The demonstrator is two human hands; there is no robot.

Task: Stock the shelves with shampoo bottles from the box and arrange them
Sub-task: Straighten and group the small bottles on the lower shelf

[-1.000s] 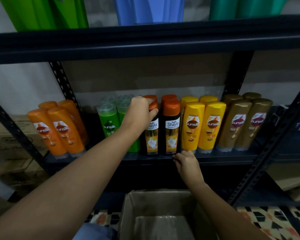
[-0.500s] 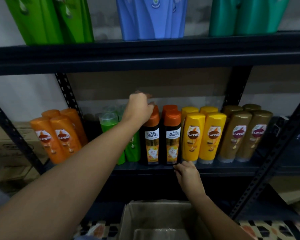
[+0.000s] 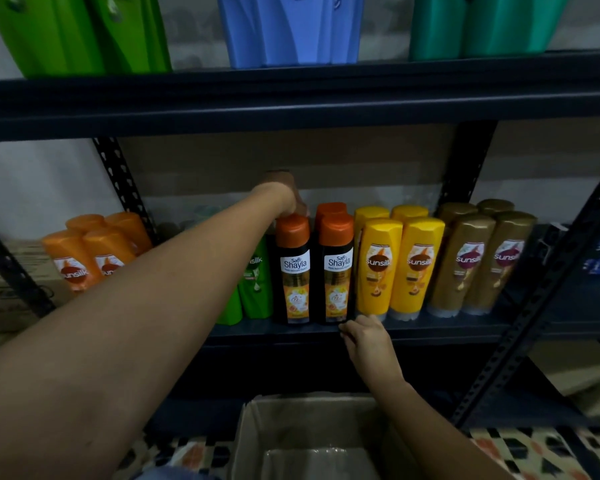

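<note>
Item: black shampoo bottles, orange caps, label reading "Safi Shayla". Two stand upright at the front edge of the middle shelf (image 3: 430, 332): left front bottle (image 3: 294, 271), right front bottle (image 3: 336, 271), touching side by side. Further orange caps show directly behind each.

Left hand (image 3: 281, 195): reaches over the left front bottle toward the back row; it is seen from behind the wrist, fingers bent downward behind that cap. Whether they hold anything cannot be told.

Right hand (image 3: 366, 341): rests on the shelf's front lip, just below the right front bottle, fingers curled over the edge, holding no bottle.

Neighbours, same shelf, left to right:
- Orange bottles (image 3: 84, 258), "sunsilk" partly legible, tilted, well to the left.
- Green bottles (image 3: 257, 282), "sunsilk" partly hidden by the forearm, touching the black group.
- Yellow bottles (image 3: 399, 265), "sunsilk", front pair and back pair, just right of the black group.
- Gold-brown bottles (image 3: 482, 261), "sunsilk", front pair and back pair, farthest right.

Upper shelf: large green containers (image 3: 80, 32), blue containers (image 3: 291, 29), teal containers (image 3: 482, 26); labels unreadable.

Below: open cardboard box (image 3: 253, 441) on a patterned floor (image 3: 551, 452), clear plastic film visible inside.
</note>
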